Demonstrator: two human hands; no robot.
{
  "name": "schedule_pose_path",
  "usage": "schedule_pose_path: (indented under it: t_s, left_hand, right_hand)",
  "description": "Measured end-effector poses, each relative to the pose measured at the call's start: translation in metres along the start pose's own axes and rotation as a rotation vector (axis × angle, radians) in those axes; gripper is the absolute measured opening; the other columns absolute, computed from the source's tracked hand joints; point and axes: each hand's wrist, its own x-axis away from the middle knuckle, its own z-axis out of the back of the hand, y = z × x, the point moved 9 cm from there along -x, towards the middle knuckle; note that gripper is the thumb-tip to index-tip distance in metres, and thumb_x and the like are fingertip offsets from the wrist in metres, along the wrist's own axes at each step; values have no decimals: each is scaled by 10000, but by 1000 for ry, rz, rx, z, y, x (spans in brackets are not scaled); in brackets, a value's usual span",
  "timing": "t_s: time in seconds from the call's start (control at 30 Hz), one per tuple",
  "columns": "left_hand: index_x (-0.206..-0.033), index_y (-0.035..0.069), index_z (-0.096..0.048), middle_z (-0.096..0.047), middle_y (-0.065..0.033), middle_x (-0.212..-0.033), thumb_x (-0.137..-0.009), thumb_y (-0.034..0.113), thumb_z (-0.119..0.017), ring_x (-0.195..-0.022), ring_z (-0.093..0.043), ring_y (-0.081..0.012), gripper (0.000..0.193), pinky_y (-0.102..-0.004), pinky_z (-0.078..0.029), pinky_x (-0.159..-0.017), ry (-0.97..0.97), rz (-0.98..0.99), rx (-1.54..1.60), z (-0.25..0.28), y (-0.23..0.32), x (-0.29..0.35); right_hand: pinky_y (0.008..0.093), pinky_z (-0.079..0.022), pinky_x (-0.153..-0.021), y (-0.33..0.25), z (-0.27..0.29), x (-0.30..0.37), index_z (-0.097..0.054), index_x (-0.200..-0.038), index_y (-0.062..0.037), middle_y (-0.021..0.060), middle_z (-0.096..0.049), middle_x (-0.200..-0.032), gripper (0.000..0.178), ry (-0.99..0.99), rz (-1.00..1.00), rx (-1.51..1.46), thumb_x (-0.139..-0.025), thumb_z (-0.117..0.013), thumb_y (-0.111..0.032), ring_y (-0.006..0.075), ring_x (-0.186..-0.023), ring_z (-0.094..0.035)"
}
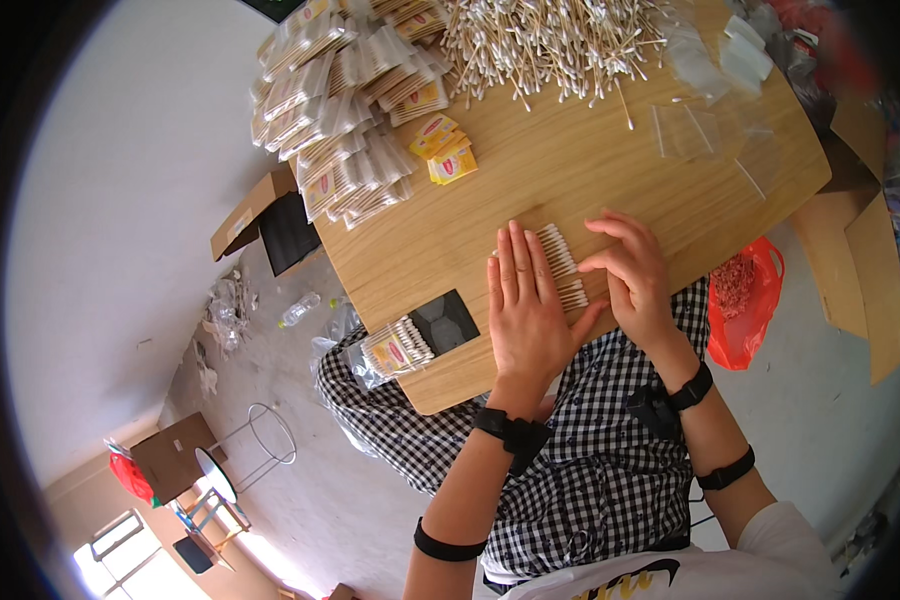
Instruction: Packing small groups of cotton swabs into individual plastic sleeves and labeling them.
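Note:
On the wooden table, a row of cotton swabs (558, 254) lies side by side near the front edge. My left hand (526, 305) rests flat over the row's left part, fingers stretched out together and hiding some swabs. At the row's right end hovers my right hand (632, 272), its thumb and fingers curved and apart with nothing visible between them. Left of my hands, a filled clear bag of swabs with a yellow card (395, 347) lies at the table edge beside a dark flat device (445, 322).
Stacked packed swab bags (335, 120) cover the far left, next to yellow cards (445, 150). A heap of loose swabs (560, 45) lies at the back. Clear plastic bags (685, 132) are at the right. A red bag (745, 305) hangs beside my lap; cardboard boxes (850, 250) stand right.

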Motion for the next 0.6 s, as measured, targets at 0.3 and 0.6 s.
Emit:
schedule_pose_path:
  t_s: [0.3, 0.6]
  left_hand:
    - [-1444, -139, -300, -255, -309, -1543, -855, 603, -598, -1466, -226, -400, 993, -486, -213, -1188, 19, -1, -5, 1, -1, 0]
    - [-1448, -134, -300, -255, -305, -1544, -866, 622, -569, -1468, -224, -396, 991, -482, -211, -1190, 6, 3, -15, -1, -1, 0]
  right_hand:
    - [433, -430, -1000, -2, -2, -1, -679, -829, -97, 70, -615, -1220, 196, -12, -9, 56, -759, -569, 49, 308, -1227, -536]
    - [430, -420, -1002, -2, -4, -1, -677, -878, -108, 65, -610, -1228, 211, -35, -14, 79, -779, -559, 37, 296, -1242, -526]
